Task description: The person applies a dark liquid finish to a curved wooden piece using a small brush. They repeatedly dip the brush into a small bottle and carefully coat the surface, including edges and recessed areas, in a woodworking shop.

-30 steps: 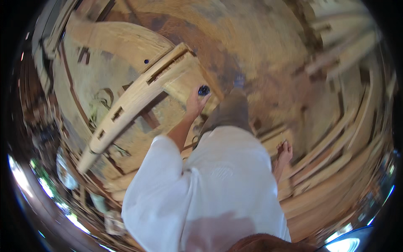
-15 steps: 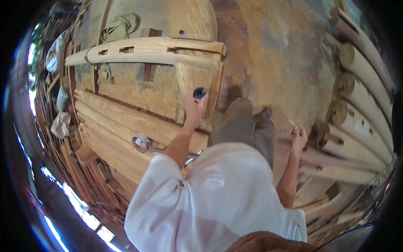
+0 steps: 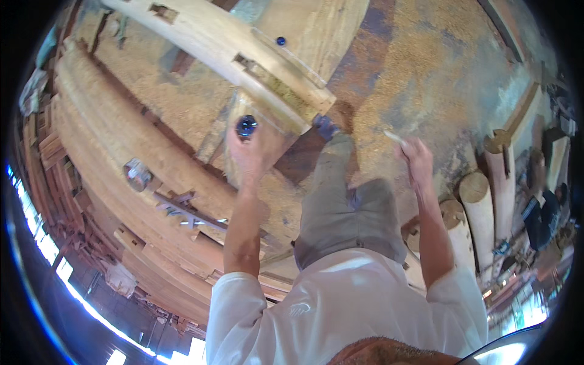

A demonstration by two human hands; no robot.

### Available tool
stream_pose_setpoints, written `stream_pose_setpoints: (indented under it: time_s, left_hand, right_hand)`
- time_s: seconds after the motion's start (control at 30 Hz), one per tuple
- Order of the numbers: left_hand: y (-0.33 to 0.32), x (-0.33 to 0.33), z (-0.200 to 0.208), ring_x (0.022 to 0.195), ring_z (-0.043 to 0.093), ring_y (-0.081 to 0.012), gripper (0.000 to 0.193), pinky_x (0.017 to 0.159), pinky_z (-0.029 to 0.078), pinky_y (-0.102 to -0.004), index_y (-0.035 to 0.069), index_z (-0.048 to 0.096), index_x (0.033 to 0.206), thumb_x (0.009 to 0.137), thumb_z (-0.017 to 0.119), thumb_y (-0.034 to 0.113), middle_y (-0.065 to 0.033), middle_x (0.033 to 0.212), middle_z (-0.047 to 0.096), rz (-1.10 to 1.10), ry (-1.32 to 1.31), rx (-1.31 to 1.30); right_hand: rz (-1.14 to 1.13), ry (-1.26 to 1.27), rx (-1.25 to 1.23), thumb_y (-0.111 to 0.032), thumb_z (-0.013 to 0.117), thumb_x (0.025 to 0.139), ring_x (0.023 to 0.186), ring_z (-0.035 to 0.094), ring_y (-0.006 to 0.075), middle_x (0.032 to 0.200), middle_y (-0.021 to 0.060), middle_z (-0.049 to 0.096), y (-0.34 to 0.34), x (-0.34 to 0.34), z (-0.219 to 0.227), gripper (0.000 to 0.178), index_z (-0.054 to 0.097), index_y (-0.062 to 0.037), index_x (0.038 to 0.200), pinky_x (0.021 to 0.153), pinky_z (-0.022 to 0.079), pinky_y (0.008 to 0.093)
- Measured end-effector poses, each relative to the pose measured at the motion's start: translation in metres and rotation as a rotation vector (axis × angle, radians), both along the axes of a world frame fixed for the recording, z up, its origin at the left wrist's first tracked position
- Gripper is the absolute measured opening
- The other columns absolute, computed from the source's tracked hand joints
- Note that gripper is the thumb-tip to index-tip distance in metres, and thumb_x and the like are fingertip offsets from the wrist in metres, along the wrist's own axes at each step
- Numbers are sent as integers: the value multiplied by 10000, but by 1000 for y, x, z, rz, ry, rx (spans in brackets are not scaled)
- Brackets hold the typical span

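A small round cup-like thing (image 3: 246,126), dark and glossy blue-black on top, sits in my left hand (image 3: 248,157), whose fingers are closed round it. That hand is over a pale board end beside a long squared timber (image 3: 210,39) with mortises cut into it. My right hand (image 3: 418,159) grips a thin pale stick (image 3: 394,137) that points forward and left; its tip is blurred. Sawdust-strewn floor lies beneath it. Another small dark blue round thing (image 3: 280,41) is on a wide plank (image 3: 334,36) beyond the timber.
Long rounded beams (image 3: 121,134) lie to the left, bearing a tin (image 3: 137,174) and some thin tools (image 3: 191,213). Round log ends (image 3: 476,188) line the right side. My foot (image 3: 325,126) is close to the timber's near end.
My view has turned, so the timber now slants down to the right. My right hand has come forward with the stick, and one leg has stepped toward the timber. Both hands keep their holds.
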State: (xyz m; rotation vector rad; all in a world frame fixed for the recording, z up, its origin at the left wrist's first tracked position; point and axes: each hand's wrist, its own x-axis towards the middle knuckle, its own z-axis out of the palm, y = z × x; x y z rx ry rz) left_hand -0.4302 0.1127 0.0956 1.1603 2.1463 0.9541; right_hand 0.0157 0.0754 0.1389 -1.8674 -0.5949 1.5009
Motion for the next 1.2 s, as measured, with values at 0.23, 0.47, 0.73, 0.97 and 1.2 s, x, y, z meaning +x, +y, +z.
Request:
stream_pose_setpoints:
  time_s: [0.23,0.47,0.73,0.97,1.2]
  left_hand:
    - [142,-9,-51,951,700,-199,562,770,580,-316,3,668,1268,842,945,241,-121,1163,693,142,98,66]
    - [272,-44,-104,980,707,-201,562,742,589,-300,4,651,1299,866,930,230,-130,1187,681,347,154,131]
    - [367,-153,-199,995,711,-233,548,849,595,-351,-29,619,1266,917,893,295,-152,1151,687,371,386,86]
    - [402,-171,-239,991,675,-174,567,872,567,-306,-19,585,1310,920,896,249,-111,1151,685,498,339,154]
    - [399,-172,-248,1046,668,-173,570,896,591,-285,26,506,1400,951,850,101,-123,1256,636,523,261,139]
  right_hand:
    - [196,402,92,-72,686,1051,886,760,199,1037,167,780,274,-71,-12,202,686,43,1217,805,629,327]
    - [439,535,-34,-78,709,1038,855,753,160,1007,151,790,445,-124,-96,217,699,21,1232,775,627,298]
    - [1022,84,121,-135,706,1051,869,731,93,1022,67,810,623,-210,-189,252,741,7,1256,698,541,211]
    - [1627,7,598,-135,717,957,796,691,247,881,131,744,712,-310,-250,194,768,4,1083,768,554,408]
    - [2203,241,638,-92,701,904,799,679,308,862,167,719,712,-418,-372,151,745,7,1011,761,529,464]
